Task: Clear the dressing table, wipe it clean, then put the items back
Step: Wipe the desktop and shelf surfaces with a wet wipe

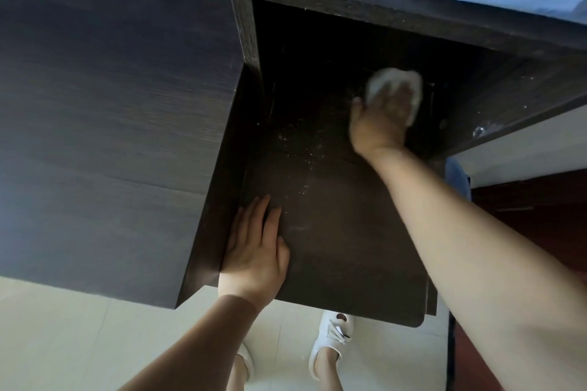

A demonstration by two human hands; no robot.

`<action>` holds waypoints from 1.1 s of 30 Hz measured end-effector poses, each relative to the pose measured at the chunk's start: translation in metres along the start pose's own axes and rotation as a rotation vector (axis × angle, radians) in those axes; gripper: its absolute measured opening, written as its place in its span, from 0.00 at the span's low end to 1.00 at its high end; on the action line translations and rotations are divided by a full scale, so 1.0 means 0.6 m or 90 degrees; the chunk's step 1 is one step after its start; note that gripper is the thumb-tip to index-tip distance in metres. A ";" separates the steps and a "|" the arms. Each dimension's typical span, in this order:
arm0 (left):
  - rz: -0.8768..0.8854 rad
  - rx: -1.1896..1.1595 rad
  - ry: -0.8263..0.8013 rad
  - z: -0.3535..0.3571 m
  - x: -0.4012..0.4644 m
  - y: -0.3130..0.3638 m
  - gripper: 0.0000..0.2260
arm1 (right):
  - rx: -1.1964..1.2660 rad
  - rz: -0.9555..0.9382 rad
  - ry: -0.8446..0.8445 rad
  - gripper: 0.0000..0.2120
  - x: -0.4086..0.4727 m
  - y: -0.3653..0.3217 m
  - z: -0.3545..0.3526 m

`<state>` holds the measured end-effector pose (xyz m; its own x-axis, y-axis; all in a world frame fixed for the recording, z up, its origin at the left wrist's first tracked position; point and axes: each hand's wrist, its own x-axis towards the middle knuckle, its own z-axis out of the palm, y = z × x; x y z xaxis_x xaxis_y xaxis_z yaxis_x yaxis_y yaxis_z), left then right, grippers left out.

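Wiping step: right hand (379, 119) pressing white cloth (395, 86) at desk's (343, 232) far side, grip curled on it; left hand (254, 244) flat, bracing. Next, likely sweeping crumbs (298, 152) mid-desk.

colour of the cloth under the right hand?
White. The crumpled wiping cloth pressed by the right hand shows best, slightly blurred, in the head view.

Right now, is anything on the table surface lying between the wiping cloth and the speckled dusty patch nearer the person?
Nothing visible does. The right hand presses the cloth at the far side; bare dark table surface runs to the dusty patch. The left hand rests nearer, off to the side.
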<state>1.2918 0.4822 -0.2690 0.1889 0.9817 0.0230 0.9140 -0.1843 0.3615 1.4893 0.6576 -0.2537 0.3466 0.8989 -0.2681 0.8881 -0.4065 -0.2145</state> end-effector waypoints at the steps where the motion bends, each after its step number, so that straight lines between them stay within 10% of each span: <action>1: 0.000 -0.002 0.001 0.000 0.000 0.000 0.18 | -0.008 -0.135 -0.024 0.29 -0.016 -0.016 0.009; 5: -0.004 -0.002 0.000 -0.001 0.001 0.002 0.18 | -0.045 -0.493 -0.113 0.27 -0.027 0.001 0.012; 13: -0.011 0.006 -0.015 -0.001 0.001 0.002 0.18 | 0.030 0.069 0.032 0.29 0.015 0.010 0.002; 18: -0.012 0.003 -0.013 0.000 0.000 0.001 0.18 | 0.027 -0.425 -0.065 0.24 0.015 -0.104 0.027; 24: -0.008 0.014 -0.020 0.001 -0.002 0.000 0.18 | -0.079 -0.473 -0.099 0.24 0.050 -0.078 0.009; 30: -0.003 -0.003 0.000 0.000 0.000 0.000 0.19 | -0.131 -0.808 -0.230 0.26 -0.072 -0.002 0.003; 33: -0.003 -0.005 0.002 0.000 0.000 0.000 0.19 | -0.115 -0.679 -0.121 0.26 0.014 -0.010 -0.011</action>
<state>1.2920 0.4824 -0.2687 0.1836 0.9827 0.0250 0.9119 -0.1798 0.3690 1.4887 0.6685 -0.2484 -0.6637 0.7284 -0.1701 0.7407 0.6084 -0.2849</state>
